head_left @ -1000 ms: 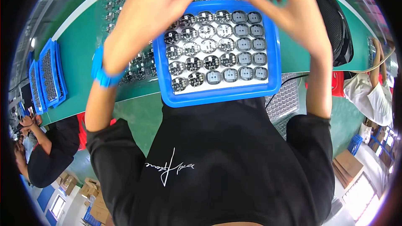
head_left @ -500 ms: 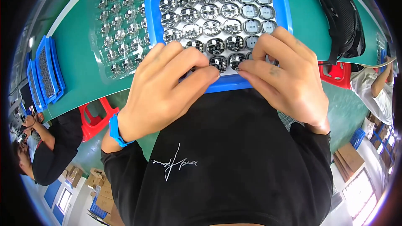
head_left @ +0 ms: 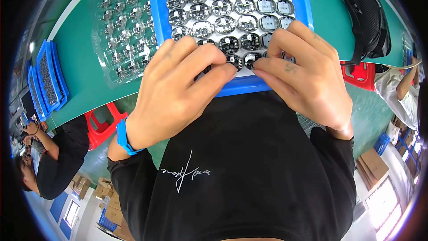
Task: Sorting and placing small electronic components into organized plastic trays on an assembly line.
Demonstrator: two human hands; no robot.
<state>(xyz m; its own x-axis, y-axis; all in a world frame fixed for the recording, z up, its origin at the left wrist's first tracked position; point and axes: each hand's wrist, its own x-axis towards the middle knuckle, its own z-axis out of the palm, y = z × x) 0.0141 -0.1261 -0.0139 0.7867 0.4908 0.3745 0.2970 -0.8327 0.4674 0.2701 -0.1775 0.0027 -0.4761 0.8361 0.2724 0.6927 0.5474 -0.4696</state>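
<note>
A blue tray (head_left: 155, 11) with a white bed holds rows of small rounded housings. Most show dark circuit boards; the two right columns show pale grey inserts (head_left: 266, 6). My left hand (head_left: 178, 87) is curled over the tray's near edge, thumb and forefinger closed beside a circuit-board housing (head_left: 235, 61) in the nearest row. Just right of it, my right hand (head_left: 307, 69) is pinched, its fingertips at the edge of the neighbouring housing (head_left: 251, 59). Anything between either hand's fingertips is too small or hidden to tell. My hands cover part of the nearest rows.
On the green table (head_left: 82, 78), a clear plastic tray (head_left: 100, 49) of small parts lies left of the blue tray. A black bag (head_left: 368, 22) rests at the right. Blue trays (head_left: 49, 78) stand farther left. Red stools (head_left: 100, 127) and other people (head_left: 58, 160) are at both sides.
The blue tray sits slightly higher in the picture, with its near edge shifted up. Both hands have moved up slightly along with it, keeping nearly the same curled pose.
</note>
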